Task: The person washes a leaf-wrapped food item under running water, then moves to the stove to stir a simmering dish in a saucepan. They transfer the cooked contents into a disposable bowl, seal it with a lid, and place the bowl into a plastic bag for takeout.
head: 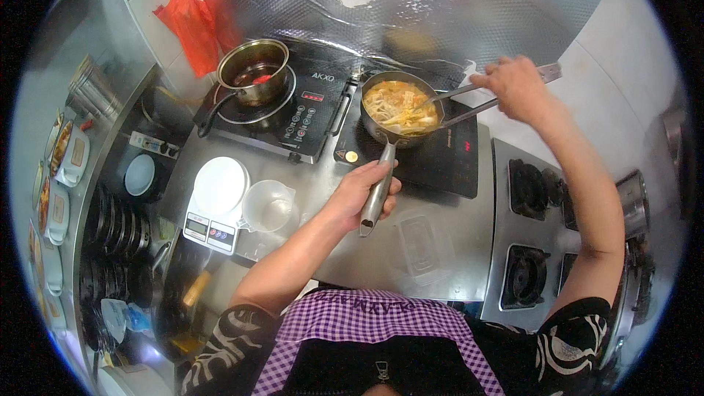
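My left hand (364,193) is wrapped around the metal handle (379,192) of a small saucepan (379,133). The pan stands on the right induction cooker (423,173), which has a lit red display. Inside is an orange broth with noodles (385,102), pale mushrooms and leafy vegetable pieces (410,118). Over the pan's right side, my right hand (511,88) grips a pair of metal tongs (467,114). One tong arm reaches in over the food and the other meets the rim at the right; whether the tips pinch anything cannot be told.
A second pot (254,74) with dark liquid and something red stands on the left induction cooker (308,99). A white kitchen scale (217,190), a clear measuring jug (269,206) and a transparent plastic container (421,247) lie nearer me. Gas burners (525,275) are at right, stacked black pans (118,223) at left.
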Demonstrator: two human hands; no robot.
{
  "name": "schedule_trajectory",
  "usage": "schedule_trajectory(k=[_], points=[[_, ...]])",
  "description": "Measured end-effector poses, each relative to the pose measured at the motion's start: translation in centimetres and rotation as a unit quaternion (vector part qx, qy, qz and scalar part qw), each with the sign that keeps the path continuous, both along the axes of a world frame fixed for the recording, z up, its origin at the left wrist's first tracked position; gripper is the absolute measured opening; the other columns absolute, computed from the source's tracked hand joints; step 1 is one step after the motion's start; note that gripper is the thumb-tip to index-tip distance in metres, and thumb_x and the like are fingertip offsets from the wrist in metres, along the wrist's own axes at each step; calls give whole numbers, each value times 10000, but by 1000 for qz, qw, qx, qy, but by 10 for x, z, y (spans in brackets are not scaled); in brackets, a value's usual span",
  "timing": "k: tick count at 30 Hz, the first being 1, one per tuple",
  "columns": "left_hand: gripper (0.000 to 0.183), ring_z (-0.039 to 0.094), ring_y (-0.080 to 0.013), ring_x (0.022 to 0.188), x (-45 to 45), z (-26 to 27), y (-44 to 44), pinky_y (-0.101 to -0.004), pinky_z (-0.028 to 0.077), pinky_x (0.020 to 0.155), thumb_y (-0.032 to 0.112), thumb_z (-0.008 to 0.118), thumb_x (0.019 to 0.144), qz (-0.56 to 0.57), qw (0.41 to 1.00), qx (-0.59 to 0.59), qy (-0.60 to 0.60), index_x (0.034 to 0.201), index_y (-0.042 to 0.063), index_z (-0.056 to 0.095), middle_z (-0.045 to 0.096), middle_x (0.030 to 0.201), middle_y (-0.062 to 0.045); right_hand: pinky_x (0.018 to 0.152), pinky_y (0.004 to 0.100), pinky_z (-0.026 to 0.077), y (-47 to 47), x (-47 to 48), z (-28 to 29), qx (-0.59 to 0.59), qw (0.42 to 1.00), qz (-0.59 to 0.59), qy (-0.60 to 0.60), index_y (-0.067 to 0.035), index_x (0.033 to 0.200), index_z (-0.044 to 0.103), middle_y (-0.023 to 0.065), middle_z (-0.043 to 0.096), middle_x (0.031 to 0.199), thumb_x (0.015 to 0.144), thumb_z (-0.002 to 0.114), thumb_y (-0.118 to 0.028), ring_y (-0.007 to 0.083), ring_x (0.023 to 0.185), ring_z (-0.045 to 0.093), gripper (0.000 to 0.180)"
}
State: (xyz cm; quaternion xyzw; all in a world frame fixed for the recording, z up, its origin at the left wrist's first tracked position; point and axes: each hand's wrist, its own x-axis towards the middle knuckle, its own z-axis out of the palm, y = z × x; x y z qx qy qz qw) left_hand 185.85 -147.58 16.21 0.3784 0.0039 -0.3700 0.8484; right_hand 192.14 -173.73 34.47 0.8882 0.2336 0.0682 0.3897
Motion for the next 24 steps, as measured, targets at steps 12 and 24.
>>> schedule_trajectory(k=[12,24], points=[[376,544,-149,542,1,0,-1,-275,415,441,332,467,970,-8,1000,0,8,1246,76,458,576,786,-59,817,419,503,-11,54,-91,255,921,-220,196,16,994,650,195,668,967,636,722,-587,355,935,635,706],[390,538,-143,538,-1,2,1,-272,411,433,325,444,979,-8,1000,-10,-5,1278,74,441,562,786,-52,794,454,482,-24,27,-62,205,978,16,46,-154,1037,609,92,644,918,721,717,-221,279,931,618,340]])
